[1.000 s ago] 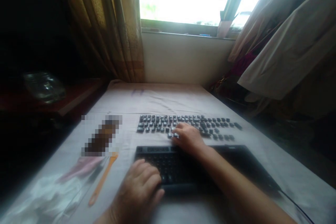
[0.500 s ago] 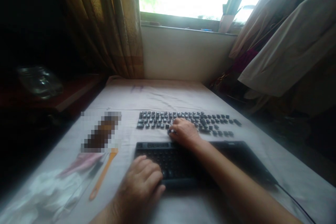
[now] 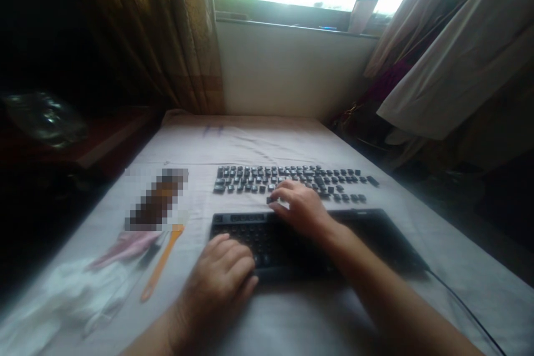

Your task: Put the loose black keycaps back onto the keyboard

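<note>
A black keyboard (image 3: pixel 375 239) lies on the cloth-covered table. My left hand (image 3: pixel 227 270) is closed over its left front corner, with the fingers on the keys and the thumb along the front edge. Beyond the keyboard, many loose black keycaps (image 3: pixel 242 178) lie in rows. My right hand (image 3: pixel 302 206) reaches over the keyboard's back edge, its thumb and forefinger closed about one dark keycap (image 3: pixel 269 200) in front of the rows. The wrist and forearm hide part of the keyboard's middle.
On the left lie an orange-handled brush (image 3: pixel 161 267), a pink cloth (image 3: pixel 125 247), crumpled white material (image 3: pixel 62 300) and a pixelated patch. A cable (image 3: pixel 463 308) runs off the keyboard's right side. Curtains (image 3: pixel 192 39) and hanging clothes (image 3: pixel 450 67) flank the window.
The camera view has tilted slightly, so the scene sits higher. My right thumb now shows more clearly beside the keycap. My left hand stays on the keyboard's corner.
</note>
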`<state>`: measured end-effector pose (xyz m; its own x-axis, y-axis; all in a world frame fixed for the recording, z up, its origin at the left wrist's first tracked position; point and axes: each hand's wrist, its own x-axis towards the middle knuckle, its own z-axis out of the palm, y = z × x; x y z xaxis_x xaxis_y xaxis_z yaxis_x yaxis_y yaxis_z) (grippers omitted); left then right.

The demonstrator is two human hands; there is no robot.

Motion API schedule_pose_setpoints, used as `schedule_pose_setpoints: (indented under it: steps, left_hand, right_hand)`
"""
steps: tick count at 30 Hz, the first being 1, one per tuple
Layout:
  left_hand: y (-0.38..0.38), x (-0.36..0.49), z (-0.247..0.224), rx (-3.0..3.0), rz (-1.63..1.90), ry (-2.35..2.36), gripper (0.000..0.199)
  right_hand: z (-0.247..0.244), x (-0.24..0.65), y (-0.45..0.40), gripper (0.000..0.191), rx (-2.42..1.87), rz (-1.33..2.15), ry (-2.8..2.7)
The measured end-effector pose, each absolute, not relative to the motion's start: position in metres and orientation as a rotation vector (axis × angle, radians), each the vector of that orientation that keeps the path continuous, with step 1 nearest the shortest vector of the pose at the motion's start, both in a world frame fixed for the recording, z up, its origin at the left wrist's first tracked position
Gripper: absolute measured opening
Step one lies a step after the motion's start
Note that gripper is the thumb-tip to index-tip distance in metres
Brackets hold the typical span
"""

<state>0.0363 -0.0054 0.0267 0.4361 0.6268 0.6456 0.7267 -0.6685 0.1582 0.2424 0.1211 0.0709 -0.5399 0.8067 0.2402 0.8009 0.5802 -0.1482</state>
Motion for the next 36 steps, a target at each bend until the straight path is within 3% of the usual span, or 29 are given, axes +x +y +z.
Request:
schedule_pose_setpoints:
  steps: [9, 29, 36]
  left_hand:
    - [-0.008, 0.04, 0.026, -2.596, -0.97, -1.169, 0.011]
    - [-0.012, 0.051, 0.029, -2.508, -0.705, -0.94, 0.021]
    - [-0.012, 0.086, 0.039, -2.475, -0.778, -1.013, 0.018]
  right_hand:
    - [0.045, 0.286, 0.056, 0.007, -0.861, 0.284, -2.277]
    - [0.026, 0.286, 0.053, 0.012, -1.011, 0.282, -2.281]
    - [0.024, 0.284, 0.053, 0.011, -0.984, 0.237, -2.25]
